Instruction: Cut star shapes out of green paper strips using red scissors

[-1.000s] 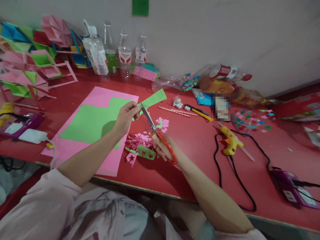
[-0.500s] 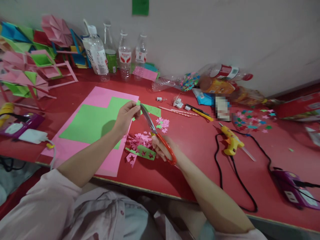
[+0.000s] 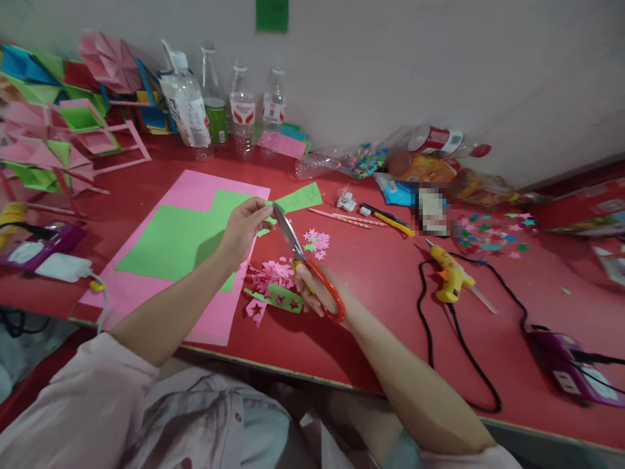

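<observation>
Between the thumb and fingers of my left hand (image 3: 243, 228) is a green paper strip (image 3: 303, 197) with faint pencil marks at its far end. My right hand (image 3: 312, 293) grips orange-handled scissors (image 3: 289, 231), their blades pointing up and left to the strip beside my left fingertips. The blades look nearly closed. Below the scissors lie pink paper scraps (image 3: 268, 276) and a green strip with star-shaped holes (image 3: 279, 299). Small pink and green paper stars (image 3: 318, 242) are heaped to the right of the blades. Under my left forearm, a green sheet (image 3: 161, 241) rests on a pink sheet (image 3: 188, 185).
Several plastic bottles (image 3: 243, 111) stand along the wall. A yellow glue gun (image 3: 453, 277) with a black cord lies at right, near a purple power strip (image 3: 569, 368). Folded paper models (image 3: 43, 137) fill the left. Striped straws (image 3: 344, 220) and a cutter (image 3: 398, 225) lie further back.
The green strip's free end has swung up and away from me, now angled upward to the right. Both hands have stayed nearly in place.
</observation>
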`<state>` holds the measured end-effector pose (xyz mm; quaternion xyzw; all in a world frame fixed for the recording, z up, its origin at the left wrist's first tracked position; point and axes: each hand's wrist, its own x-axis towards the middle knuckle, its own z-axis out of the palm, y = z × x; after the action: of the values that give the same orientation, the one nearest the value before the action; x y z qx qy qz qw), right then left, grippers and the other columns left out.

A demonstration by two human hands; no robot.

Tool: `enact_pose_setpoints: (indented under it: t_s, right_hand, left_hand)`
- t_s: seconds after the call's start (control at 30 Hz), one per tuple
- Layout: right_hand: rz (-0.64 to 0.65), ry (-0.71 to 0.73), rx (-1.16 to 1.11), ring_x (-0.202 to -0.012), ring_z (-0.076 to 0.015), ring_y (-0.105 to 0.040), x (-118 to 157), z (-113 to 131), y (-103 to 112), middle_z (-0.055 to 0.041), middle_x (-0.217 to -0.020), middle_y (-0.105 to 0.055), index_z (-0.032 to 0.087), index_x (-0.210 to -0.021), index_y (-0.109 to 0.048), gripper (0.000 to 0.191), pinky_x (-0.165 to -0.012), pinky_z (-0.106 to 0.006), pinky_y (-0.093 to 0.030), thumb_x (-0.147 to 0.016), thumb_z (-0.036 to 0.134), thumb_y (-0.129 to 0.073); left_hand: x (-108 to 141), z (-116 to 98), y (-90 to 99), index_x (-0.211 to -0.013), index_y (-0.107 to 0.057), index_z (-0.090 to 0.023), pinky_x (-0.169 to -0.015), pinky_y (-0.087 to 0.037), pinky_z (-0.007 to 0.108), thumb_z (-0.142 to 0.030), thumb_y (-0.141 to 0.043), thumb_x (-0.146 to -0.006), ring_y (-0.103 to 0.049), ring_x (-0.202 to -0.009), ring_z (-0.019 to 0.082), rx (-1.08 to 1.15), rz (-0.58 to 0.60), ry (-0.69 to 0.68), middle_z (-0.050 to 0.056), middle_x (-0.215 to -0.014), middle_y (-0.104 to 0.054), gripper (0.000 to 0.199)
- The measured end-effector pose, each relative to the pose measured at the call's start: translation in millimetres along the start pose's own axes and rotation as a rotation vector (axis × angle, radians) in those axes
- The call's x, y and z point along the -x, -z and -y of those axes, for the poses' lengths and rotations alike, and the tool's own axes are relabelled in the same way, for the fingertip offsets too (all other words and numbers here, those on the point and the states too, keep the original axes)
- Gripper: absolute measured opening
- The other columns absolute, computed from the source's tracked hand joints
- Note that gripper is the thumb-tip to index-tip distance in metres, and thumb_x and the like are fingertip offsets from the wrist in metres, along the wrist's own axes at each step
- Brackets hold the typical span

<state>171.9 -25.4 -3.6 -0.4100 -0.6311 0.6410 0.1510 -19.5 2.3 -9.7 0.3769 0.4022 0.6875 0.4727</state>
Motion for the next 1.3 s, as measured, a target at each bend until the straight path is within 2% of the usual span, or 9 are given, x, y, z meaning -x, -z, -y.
enact_pose_setpoints:
  t_s: [0.37,0.47,0.57,0.7,0.83,0.97,1.1,1.2,1.3]
  right_hand:
    - [-0.011,-0.012,0.038,-0.024,-0.0065,-0.034,-1,-2,0,0.0103,-0.030,-0.035,0.021,-0.060,-0.042,0.053,-0.040,-0.023,-0.042,-0.080,0.070,-0.042]
    - [-0.042,-0.007,0.004,-0.024,-0.0065,-0.033,0,-2,0,0.0104,-0.030,-0.034,0.021,-0.060,-0.043,0.052,-0.041,-0.023,-0.044,-0.079,0.070,-0.045]
    - [-0.107,0.066,-0.078,-0.025,-0.0065,-0.031,0,-2,2,0.0106,-0.032,-0.034,0.022,-0.063,-0.045,0.049,-0.043,-0.025,-0.046,-0.080,0.068,-0.045]
    - [-0.181,0.131,-0.141,-0.026,-0.0067,-0.032,-3,-2,8,0.0096,-0.035,-0.035,0.022,-0.064,-0.045,0.049,-0.041,-0.024,-0.045,-0.081,0.068,-0.044]
    - [-0.230,0.095,-0.140,-0.025,-0.0062,-0.032,-4,-1,10,0.0097,-0.035,-0.034,0.021,-0.063,-0.046,0.049,-0.040,-0.024,-0.044,-0.080,0.068,-0.046]
    - [-0.258,0.062,-0.114,-0.026,-0.0058,-0.033,-1,3,6,0.0098,-0.035,-0.034,0.021,-0.064,-0.046,0.046,-0.039,-0.023,-0.044,-0.081,0.064,-0.049]
    - [-0.253,0.059,-0.093,-0.026,-0.0065,-0.034,1,6,4,0.0102,-0.034,-0.036,0.021,-0.066,-0.044,0.043,-0.041,-0.023,-0.045,-0.081,0.062,-0.049]
    - [-0.260,0.061,-0.086,-0.026,-0.0063,-0.033,0,5,5,0.0107,-0.033,-0.035,0.021,-0.065,-0.044,0.044,-0.041,-0.023,-0.046,-0.081,0.061,-0.049]
    - [-0.269,0.067,-0.092,-0.026,-0.0063,-0.033,-1,4,6,0.0109,-0.033,-0.034,0.021,-0.065,-0.044,0.043,-0.041,-0.023,-0.045,-0.081,0.061,-0.049]
  left_hand:
    - [0,-2,-1.6,-0.061,-0.050,-0.017,-0.059,-0.045,0.021,-0.017,-0.059,-0.071,-0.052,-0.056,0.006,-0.030,-0.032,-0.033,-0.003,-0.056,-0.054,0.013]
    - [-1,-5,1.6,-0.058,-0.048,-0.018,-0.054,-0.042,0.019,-0.015,-0.058,-0.066,-0.048,-0.053,0.006,-0.017,-0.058,-0.043,-0.004,-0.054,-0.049,0.013]
    - [-4,-10,7.2,-0.054,-0.045,-0.018,-0.044,-0.034,0.018,-0.014,-0.053,-0.061,-0.041,-0.048,0.006,-0.017,-0.066,-0.017,-0.003,-0.053,-0.045,0.011]
    - [-6,-13,10.5,-0.046,-0.041,-0.019,-0.038,-0.025,0.020,-0.019,-0.048,-0.054,-0.034,-0.045,0.007,-0.038,0.076,0.153,-0.001,-0.052,-0.042,0.010]
    - [-3,-10,5.3,-0.041,-0.044,-0.018,-0.042,-0.028,0.021,-0.017,-0.050,-0.052,-0.035,-0.045,0.008,-0.300,0.207,0.292,-0.002,-0.045,-0.039,0.012]
    - [0,-10,1.5,-0.037,-0.039,-0.018,-0.045,-0.023,0.022,-0.014,-0.049,-0.054,-0.029,-0.044,0.007,-0.405,0.268,0.220,-0.003,-0.042,-0.034,0.019]
    - [0,-10,3.4,-0.038,-0.038,-0.018,-0.044,-0.017,0.024,-0.011,-0.049,-0.056,-0.023,-0.041,0.006,-0.522,0.310,0.243,-0.005,-0.040,-0.029,0.022]
    - [1,-10,6.0,-0.037,-0.042,-0.018,-0.044,-0.020,0.025,-0.012,-0.049,-0.059,-0.029,-0.039,0.007,-0.707,0.304,0.238,-0.003,-0.038,-0.036,0.024]
    - [2,-11,8.0,-0.040,-0.046,-0.019,-0.043,-0.024,0.024,-0.013,-0.049,-0.063,-0.035,-0.038,0.008,-0.759,0.315,0.200,-0.002,-0.040,-0.045,0.025]
